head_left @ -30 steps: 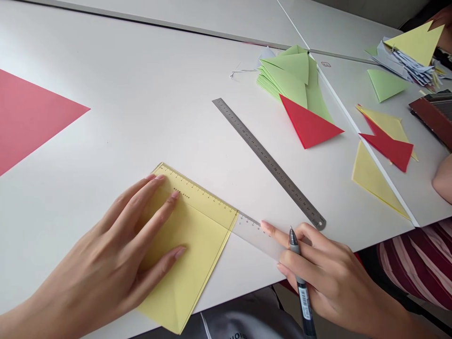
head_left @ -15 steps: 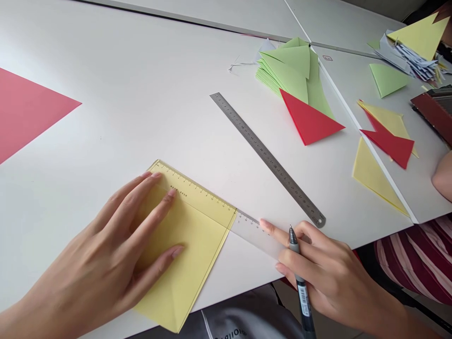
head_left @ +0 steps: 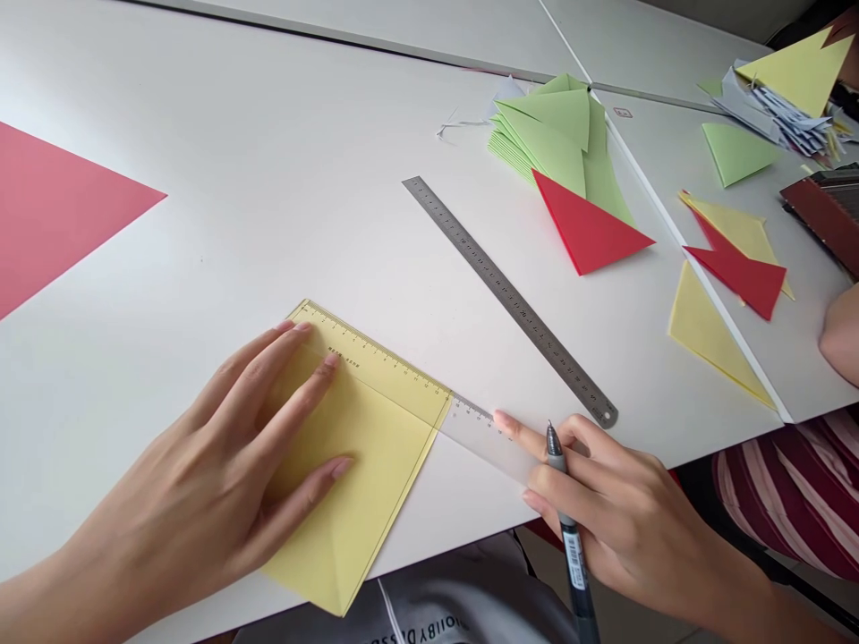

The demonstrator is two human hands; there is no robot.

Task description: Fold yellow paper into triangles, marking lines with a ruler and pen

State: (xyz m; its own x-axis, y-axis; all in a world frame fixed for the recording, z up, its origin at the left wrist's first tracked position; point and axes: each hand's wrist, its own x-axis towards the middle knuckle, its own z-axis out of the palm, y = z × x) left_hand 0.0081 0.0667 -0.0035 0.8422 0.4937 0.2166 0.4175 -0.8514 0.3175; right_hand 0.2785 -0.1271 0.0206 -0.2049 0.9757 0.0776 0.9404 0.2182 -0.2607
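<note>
Your right hand (head_left: pixel 624 519) holds a pen (head_left: pixel 572 546) and touches one end of the clear ruler (head_left: pixel 480 436), which slants away leftward along the paper's far edge (head_left: pixel 376 345) to your left hand (head_left: pixel 215 465), fingers spread over both.

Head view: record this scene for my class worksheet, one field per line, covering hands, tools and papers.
Left hand: spread across yellow paper and clear ruler
Right hand: holds pen, tip up; touches clear ruler
Clear ruler: along yellow paper's far edge, jutting past its right corner
Metal ruler: slantwise on white table
Green pile: beyond metal ruler, red triangle overlapping its near side
</note>
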